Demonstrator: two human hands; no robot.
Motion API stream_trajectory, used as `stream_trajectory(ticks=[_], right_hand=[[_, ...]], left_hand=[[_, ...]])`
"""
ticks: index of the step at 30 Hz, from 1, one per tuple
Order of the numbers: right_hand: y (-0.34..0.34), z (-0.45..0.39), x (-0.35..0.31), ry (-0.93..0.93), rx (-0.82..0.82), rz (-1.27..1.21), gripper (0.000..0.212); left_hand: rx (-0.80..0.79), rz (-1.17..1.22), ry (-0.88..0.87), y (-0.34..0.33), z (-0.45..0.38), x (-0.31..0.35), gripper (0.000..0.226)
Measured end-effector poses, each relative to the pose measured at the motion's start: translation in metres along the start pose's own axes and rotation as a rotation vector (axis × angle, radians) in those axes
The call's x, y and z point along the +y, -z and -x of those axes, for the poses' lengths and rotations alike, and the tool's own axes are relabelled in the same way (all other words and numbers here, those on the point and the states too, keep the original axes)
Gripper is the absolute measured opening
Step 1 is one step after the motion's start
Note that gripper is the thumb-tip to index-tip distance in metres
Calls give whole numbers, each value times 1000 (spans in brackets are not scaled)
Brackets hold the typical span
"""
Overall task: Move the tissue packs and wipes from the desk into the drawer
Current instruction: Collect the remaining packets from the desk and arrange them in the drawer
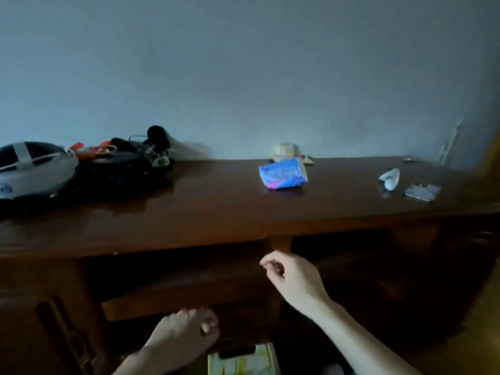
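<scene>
The left hand (186, 334) rested loosely curled and empty on the front of the open dark wooden drawer (189, 301), whose inside was too dark to read. The right hand (292, 280) hung half-curled, holding nothing, just below the edge of the glossy brown wooden surface (216, 207). The crumpled blue tissue pack (282, 175) lay on that surface, a pale yellow pack (286, 151) just behind it.
</scene>
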State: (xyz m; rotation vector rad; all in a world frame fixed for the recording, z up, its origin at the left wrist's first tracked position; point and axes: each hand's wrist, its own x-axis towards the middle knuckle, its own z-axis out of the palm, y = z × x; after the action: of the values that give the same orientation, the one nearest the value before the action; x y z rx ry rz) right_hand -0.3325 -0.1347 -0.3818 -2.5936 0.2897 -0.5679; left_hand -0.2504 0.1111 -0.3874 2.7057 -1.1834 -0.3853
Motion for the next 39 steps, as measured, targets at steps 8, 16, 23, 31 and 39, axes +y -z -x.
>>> stream_trajectory(ticks=[8, 16, 23, 31, 39], right_hand=[[97, -169, 24, -175, 196, 23, 33], [76, -289, 92, -483, 71, -170, 55], [44, -371, 105, -272, 68, -201, 30], [31, -463, 139, -369, 59, 193, 68], [9, -536, 161, -521, 28, 303, 104]], left_hand=[[551, -72, -110, 181, -123, 60, 24], [491, -55, -147, 203, -292, 76, 64], [319, -133, -11, 186, -389, 32, 94], [420, -123, 19, 183, -451, -23, 85], [448, -134, 12, 195, -497, -33, 78]])
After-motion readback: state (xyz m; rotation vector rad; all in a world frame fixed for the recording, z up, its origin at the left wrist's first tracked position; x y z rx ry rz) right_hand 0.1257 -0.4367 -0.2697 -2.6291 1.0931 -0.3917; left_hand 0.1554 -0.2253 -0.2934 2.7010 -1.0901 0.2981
